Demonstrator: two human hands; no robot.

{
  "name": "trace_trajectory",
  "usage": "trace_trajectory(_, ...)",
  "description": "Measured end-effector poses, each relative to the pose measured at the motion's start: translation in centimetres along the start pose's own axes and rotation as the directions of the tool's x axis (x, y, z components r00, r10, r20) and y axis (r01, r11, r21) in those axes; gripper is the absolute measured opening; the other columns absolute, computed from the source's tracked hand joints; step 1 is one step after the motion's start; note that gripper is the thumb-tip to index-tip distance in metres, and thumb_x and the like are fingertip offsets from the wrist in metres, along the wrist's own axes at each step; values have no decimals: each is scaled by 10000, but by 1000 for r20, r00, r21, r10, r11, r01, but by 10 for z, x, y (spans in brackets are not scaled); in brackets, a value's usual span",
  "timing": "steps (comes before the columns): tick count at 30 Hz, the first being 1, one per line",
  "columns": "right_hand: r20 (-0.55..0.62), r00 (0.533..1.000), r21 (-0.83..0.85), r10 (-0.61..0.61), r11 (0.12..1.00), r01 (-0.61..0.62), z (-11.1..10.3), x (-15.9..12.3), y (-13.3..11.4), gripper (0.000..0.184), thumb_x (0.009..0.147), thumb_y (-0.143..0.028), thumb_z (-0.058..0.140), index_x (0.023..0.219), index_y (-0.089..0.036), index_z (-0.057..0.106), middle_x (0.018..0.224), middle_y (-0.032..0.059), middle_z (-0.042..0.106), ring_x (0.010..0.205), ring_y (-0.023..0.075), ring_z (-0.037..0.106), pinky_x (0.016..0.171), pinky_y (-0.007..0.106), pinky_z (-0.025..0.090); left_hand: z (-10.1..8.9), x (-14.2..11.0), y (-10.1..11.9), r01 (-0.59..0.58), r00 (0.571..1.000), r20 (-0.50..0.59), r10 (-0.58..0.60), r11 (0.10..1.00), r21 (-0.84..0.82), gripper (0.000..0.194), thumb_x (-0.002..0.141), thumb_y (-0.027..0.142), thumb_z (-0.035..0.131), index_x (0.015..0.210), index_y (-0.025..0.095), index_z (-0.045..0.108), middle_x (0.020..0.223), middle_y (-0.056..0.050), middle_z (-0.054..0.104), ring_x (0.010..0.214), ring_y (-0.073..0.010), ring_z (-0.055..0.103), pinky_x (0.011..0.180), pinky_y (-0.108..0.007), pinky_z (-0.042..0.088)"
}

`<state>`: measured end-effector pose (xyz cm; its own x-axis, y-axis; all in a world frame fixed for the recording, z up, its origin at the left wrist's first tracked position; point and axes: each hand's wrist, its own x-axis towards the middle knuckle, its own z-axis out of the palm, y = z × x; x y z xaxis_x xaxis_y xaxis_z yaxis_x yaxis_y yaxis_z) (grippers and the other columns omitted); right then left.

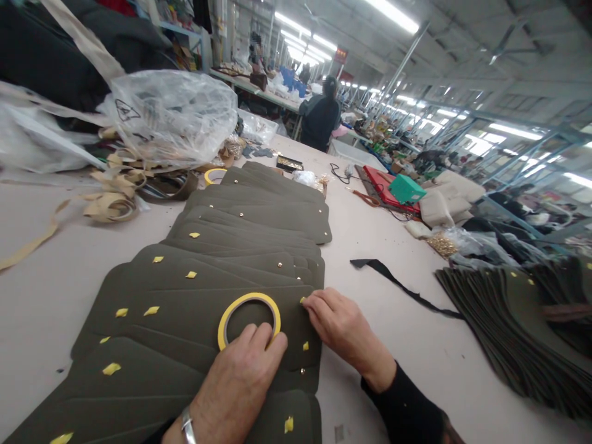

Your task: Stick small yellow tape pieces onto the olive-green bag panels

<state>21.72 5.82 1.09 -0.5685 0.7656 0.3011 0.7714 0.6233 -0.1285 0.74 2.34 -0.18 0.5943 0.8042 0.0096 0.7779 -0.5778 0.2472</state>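
Note:
My left hand (245, 370) grips a roll of yellow tape (223, 327), its fingers curled through the ring. Beneath the roll lie overlapping dark olive fabric panels (185, 320) with rounded corners. My right hand (340, 324) is pinched at the right edge of one panel, over a small piece of yellow tape (303, 300). More yellow tape pieces (151, 311) are stuck across the panels. Small metal studs (280, 264) show on several of them. A second tape roll (213, 177) lies at the far end of the row.
A fanned stack of olive panels (499, 320) lies at the right, near a black fabric strip (402, 283). Beige strapping (111, 206) and a clear plastic bag (171, 111) crowd the left. A green box (407, 188) sits farther back; a person (319, 117) is beyond the table.

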Motion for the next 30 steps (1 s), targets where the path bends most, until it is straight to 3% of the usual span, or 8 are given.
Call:
trace_trajectory(4,145,989,-107,10,994,5,3,12,-3,231,940,-88,413,837,-161,607,795,91,623,757,209,581,694,315,479,-4,-2,-4,12,999,34,-12,1000,8,259,845,0,453,938,206,580,884,-29,592,793,-192,571,704,-329,517)
trace_trajectory(7,227,953,-98,202,978,-184,3,27,-6,192,893,-90,477,779,-154,618,750,78,641,703,193,597,659,291,450,-6,-5,-7,11,999,53,-11,1000,-1,228,879,40,427,928,212,567,862,-26,577,754,-200,572,683,-358,513)
trace_trajectory(11,309,831,15,463,871,-491,1,40,-6,227,810,-86,523,628,-177,624,632,32,658,599,159,599,584,265,398,-10,-6,-10,0,998,68,0,1000,-3,197,912,96,414,916,224,564,844,-24,569,726,-214,569,668,-380,500)
trace_trajectory(14,266,793,133,548,794,-593,4,34,0,107,805,-146,583,752,-181,668,708,25,689,654,158,619,617,260,421,-15,-5,-12,-13,998,55,17,998,-67,201,919,103,404,904,223,565,842,-22,573,734,-201,571,662,-339,484)
trace_trajectory(15,214,791,165,573,777,-607,5,30,2,71,799,-190,622,846,-178,673,781,34,698,692,163,624,646,268,439,-17,-5,-13,-23,999,43,28,994,-106,209,921,101,395,904,222,565,848,-21,577,739,-190,574,664,-319,479)
trace_trajectory(19,84,765,284,639,721,-633,12,15,9,395,760,-303,707,1114,-169,594,895,41,671,722,159,611,694,303,476,-22,-6,-17,-77,997,11,82,970,-229,219,935,128,374,883,225,564,852,-11,591,730,-154,581,660,-264,460)
trace_trajectory(23,139,726,461,673,605,-649,5,13,5,302,800,-247,650,1088,-168,606,693,-26,627,614,129,589,613,257,466,-26,-10,-17,-126,991,7,132,955,-269,246,963,177,332,869,231,552,835,-3,590,687,-153,588,620,-268,456)
trace_trajectory(30,83,744,549,662,593,-589,-24,-5,-24,161,819,-184,588,950,-188,680,753,11,670,669,147,612,634,267,490,-30,-26,-14,-264,959,-176,223,927,-267,294,983,248,300,865,251,568,752,18,585,603,-119,581,550,-208,464)
